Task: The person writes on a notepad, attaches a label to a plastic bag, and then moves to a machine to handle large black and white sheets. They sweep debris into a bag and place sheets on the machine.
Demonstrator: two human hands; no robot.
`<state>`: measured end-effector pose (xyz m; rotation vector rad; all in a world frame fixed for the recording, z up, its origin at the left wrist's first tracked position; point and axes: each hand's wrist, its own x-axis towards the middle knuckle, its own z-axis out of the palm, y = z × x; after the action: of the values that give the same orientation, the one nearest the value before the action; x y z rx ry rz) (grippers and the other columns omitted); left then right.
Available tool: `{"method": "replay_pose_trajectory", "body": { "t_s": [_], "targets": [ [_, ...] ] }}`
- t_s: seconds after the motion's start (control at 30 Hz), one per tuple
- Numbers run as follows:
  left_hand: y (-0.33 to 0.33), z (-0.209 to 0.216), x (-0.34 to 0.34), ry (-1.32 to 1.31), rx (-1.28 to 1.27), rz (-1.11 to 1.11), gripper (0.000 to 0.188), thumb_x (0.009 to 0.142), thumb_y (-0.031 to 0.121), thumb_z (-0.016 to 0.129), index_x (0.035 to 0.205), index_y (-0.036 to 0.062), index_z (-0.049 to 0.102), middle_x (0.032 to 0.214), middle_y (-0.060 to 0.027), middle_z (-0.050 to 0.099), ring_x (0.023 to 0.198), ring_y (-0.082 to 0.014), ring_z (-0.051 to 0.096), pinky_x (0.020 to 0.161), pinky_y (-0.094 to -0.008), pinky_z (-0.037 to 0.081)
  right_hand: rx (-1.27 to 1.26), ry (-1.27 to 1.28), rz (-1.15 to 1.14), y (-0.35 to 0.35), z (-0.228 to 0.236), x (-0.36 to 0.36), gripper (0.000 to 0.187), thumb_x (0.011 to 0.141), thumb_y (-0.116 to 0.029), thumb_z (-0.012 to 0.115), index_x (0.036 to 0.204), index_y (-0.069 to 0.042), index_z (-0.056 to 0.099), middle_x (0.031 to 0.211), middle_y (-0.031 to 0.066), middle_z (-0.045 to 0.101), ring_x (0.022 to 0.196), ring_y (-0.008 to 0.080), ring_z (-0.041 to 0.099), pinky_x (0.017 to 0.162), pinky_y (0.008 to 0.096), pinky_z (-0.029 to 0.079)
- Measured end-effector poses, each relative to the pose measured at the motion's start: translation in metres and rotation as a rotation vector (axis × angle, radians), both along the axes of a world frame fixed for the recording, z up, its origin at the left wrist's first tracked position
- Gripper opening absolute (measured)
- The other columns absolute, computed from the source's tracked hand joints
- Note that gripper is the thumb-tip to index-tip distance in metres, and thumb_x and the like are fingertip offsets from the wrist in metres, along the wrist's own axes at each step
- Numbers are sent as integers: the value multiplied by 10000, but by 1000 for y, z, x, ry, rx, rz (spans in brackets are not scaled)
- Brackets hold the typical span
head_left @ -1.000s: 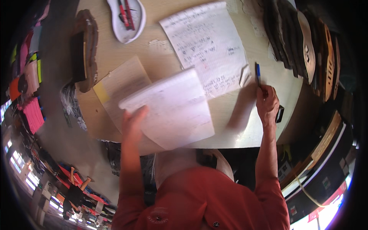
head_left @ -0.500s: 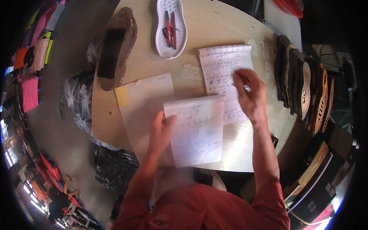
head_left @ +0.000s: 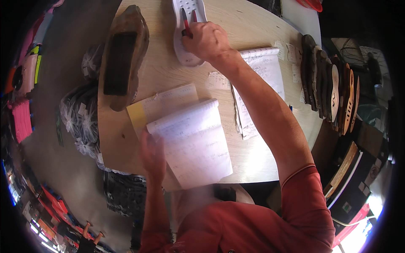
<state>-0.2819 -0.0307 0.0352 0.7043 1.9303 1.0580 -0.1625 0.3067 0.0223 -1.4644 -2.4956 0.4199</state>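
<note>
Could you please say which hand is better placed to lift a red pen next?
Probably the right hand: it is over the white sole, by the red pens; the left hand is at the paper pad.

Bench (head_left: 257,164): pale wood-grain top, smooth, glossy glare at near right corner. Written sheets (head_left: 196,147) at near edge: matt paper, creased. Second pad (head_left: 265,69), toward right edge: matt paper, edges curled. White sole (head_left: 189,58), toward far edge: plastic- or rubber-looking, dimpled. Red pens (head_left: 185,23) in it: smooth plastic look. Brown sole-shaped piece (head_left: 128,19), left edge: rough, uneven sheen. Bags (head_left: 80,111) past left edge: clear plastic, crinkled, shiny.
</note>
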Motion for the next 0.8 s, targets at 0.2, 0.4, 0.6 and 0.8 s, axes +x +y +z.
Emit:
{"method": "replay_pose_trajectory", "body": {
  "t_s": [0.2,0.4,0.6,0.8],
  "targets": [
    [0,8,-11,261,135,-88,443,999,9,599,1429,-39,505,1388,-157,556,1265,-240,567,1109,-384,449,552,-84,113,6,0,15,133,921,-179,619,981,-107,714,891,186,744,820,270,734,725,371,580],
    [22,21,-8,321,239,-236,390,988,-23,592,1377,-31,564,1385,-168,569,1276,-265,567,1121,-403,441,56,-75,85,20,-1,21,199,987,-220,607,1092,-66,676,949,170,763,878,291,756,768,369,596],
    [50,33,7,422,390,-379,376,943,-47,634,1318,-21,612,1325,-166,619,1242,-311,595,1070,-423,475,180,249,75,8,17,26,233,930,-168,554,1070,-60,706,968,211,730,875,432,698,841,512,562],
    [78,29,62,141,570,-672,378,878,-33,698,1249,12,647,1222,-158,650,1141,-376,625,970,-458,530,-353,775,-263,-98,94,134,285,1036,-240,609,1176,4,654,860,101,720,665,127,611,601,260,510]
  ]
}}
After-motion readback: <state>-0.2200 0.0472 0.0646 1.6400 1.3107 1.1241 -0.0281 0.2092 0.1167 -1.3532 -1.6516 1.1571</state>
